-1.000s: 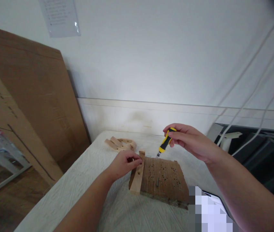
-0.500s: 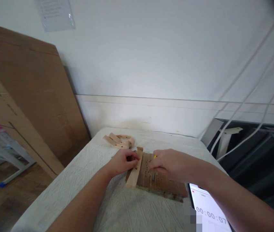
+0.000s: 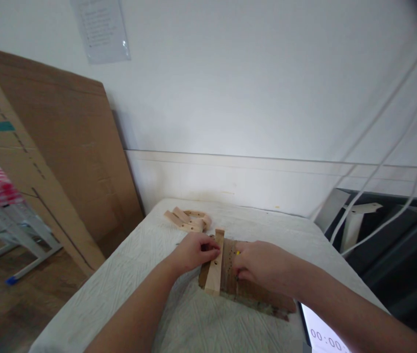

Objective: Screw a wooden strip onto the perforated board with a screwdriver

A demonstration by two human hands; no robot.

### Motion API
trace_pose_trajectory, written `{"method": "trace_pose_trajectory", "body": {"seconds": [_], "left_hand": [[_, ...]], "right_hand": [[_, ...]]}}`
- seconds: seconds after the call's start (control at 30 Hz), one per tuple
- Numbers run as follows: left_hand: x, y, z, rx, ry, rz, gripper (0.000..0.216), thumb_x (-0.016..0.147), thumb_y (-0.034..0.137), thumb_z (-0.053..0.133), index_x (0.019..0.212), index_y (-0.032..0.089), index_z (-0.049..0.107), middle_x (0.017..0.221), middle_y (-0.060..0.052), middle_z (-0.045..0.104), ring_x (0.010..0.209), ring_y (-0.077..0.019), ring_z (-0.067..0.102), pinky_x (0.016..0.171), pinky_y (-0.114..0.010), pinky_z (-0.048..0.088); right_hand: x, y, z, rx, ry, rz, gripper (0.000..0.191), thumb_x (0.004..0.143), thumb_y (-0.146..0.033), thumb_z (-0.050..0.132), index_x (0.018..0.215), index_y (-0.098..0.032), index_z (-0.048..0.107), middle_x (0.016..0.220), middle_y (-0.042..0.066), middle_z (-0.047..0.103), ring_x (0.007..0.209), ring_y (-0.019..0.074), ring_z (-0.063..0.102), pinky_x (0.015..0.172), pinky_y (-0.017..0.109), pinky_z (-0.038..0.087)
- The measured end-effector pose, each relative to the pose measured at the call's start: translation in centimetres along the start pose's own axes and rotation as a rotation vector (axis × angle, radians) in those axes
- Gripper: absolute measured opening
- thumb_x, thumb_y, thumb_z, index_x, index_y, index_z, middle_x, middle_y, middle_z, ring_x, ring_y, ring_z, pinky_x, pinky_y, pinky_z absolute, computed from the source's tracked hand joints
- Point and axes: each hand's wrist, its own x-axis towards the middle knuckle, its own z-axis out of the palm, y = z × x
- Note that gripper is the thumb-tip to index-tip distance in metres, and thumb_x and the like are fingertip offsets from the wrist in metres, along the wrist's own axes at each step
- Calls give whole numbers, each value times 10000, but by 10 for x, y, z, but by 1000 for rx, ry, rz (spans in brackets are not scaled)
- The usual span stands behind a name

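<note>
My left hand (image 3: 193, 250) rests with curled fingers against the left side of a pale wooden bar with holes (image 3: 216, 263), which lies along the left edge of a brown perforated board (image 3: 263, 293). My right hand (image 3: 261, 264) lies knuckles-up on the board just right of the bar, fingers closed. A speck of yellow from the screwdriver handle (image 3: 237, 253) shows at its fingertips; the rest of the tool is hidden under the hand.
Several loose wooden pieces (image 3: 187, 220) lie at the far end of the white-covered table (image 3: 131, 274). A phone showing a timer (image 3: 324, 333) lies at the near right. Large cardboard sheets (image 3: 54, 157) lean on the wall to the left. White cables (image 3: 384, 142) hang on the right.
My right hand, raised a second ago with the yellow-and-black screwdriver in plain sight, has dropped onto the board beside the bar. My left hand has stayed on the bar. The view shifted slightly.
</note>
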Motion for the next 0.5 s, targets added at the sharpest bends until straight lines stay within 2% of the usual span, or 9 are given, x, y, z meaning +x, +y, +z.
{"method": "trace_pose_trajectory", "body": {"seconds": [0.13, 0.27, 0.37, 0.5], "left_hand": [[-1, 3, 0, -39, 50, 0, 201, 783, 266, 557, 838, 149, 710, 622, 4, 581, 561, -89, 447, 516, -213, 303], [-5, 14, -4, -112, 80, 4, 210, 763, 234, 570, 901, 148, 703, 561, 29, 513, 514, -77, 404, 487, -202, 288], [-8, 24, -7, -130, 77, 72, 211, 766, 282, 601, 896, 144, 694, 536, 43, 468, 491, -69, 370, 482, -199, 285], [-9, 33, -8, -124, 185, 197, 157, 749, 271, 633, 834, 146, 672, 690, -1, 555, 570, -80, 438, 534, -203, 340]], "right_hand": [[3, 5, 1, -20, 35, -42, 154, 820, -181, 548, 813, -249, 686, 838, 20, 674, 679, 154, 607, 549, 254, 386], [6, 3, -8, -88, 185, -30, 190, 896, -261, 475, 949, -255, 658, 848, 32, 626, 685, 146, 576, 575, 255, 388], [9, -3, -12, -180, 312, 19, 227, 914, -292, 445, 946, -233, 662, 812, 50, 595, 672, 156, 554, 593, 275, 394], [11, -8, -6, -79, 376, 14, 217, 913, -272, 449, 938, -235, 661, 842, 47, 584, 711, 148, 563, 623, 266, 420]]}}
